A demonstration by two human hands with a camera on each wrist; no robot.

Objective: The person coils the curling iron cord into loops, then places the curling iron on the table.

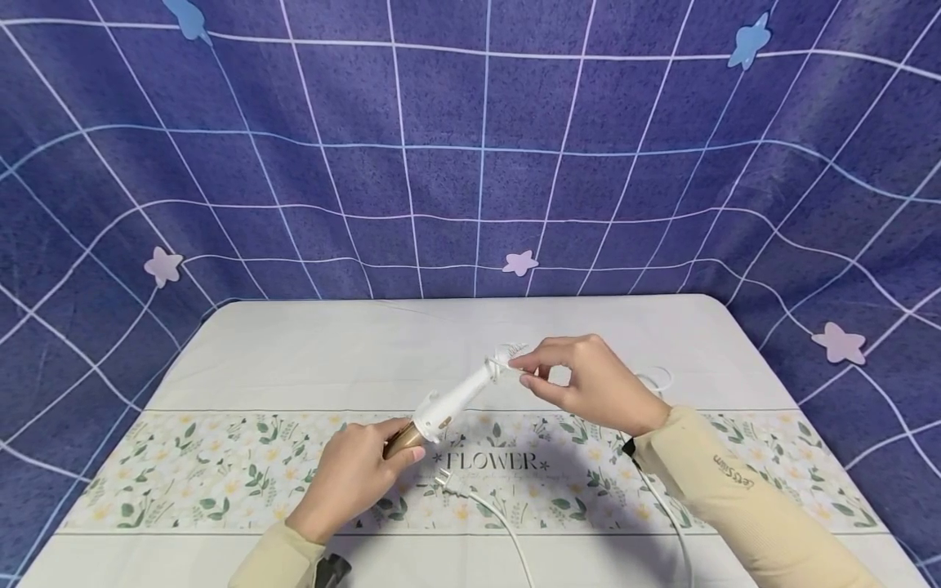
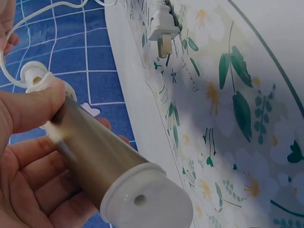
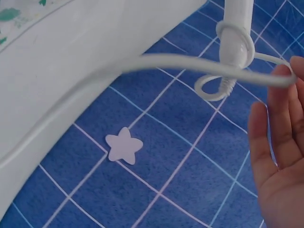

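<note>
My left hand (image 1: 356, 469) grips a curling iron (image 1: 452, 402) by its gold barrel (image 2: 97, 147), holding it slanted above the table. The white handle points away to the upper right. Around the handle's tail end (image 3: 232, 52) loops a turn of the white cord (image 3: 185, 62). Thumb and fingertips of my right hand (image 1: 595, 384) pinch the cord just beyond that end. From the right hand, the cord runs back down toward the near edge. Its two-pin plug (image 1: 444, 480) lies on the tablecloth below the iron, near the printed word.
A white tablecloth (image 1: 309, 351) with a flower-printed band covers the table. Another stretch of cord (image 1: 672, 514) runs beneath the right forearm, and a loop of it lies behind the right wrist. A blue gridded curtain (image 1: 456, 180) with stars stands behind the table.
</note>
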